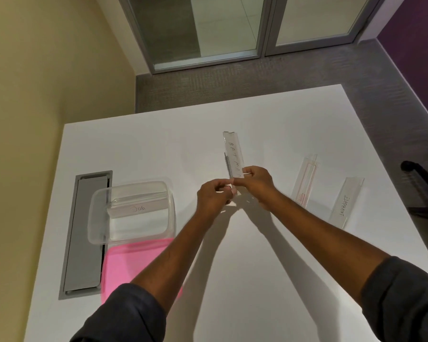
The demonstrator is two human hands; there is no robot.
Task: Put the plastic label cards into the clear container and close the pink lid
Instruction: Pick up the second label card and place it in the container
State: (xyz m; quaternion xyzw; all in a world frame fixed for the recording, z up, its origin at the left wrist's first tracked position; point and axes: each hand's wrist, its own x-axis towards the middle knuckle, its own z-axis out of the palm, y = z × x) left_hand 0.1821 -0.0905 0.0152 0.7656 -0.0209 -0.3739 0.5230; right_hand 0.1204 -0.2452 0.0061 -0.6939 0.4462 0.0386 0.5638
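Observation:
Both hands hold one clear plastic label card (234, 154) marked "BATMAN", raised over the middle of the white table (232, 267). My right hand (256, 182) pinches its near end and my left hand (214, 197) grips the same end from the left. The clear container (131, 212) stands at the left with a card marked "DOG" (136, 209) inside. Its pink lid (131, 262) lies flat just in front of it, partly under my left forearm. Two more cards lie at the right: one with red lines (304, 183) and one marked "ELEPHANT" (345, 203).
A grey cable hatch (84, 235) is set into the table at the far left, beside the container. A dark chair arm (423, 176) juts in past the table's right edge. A yellow wall is on the left and glass doors are beyond the table.

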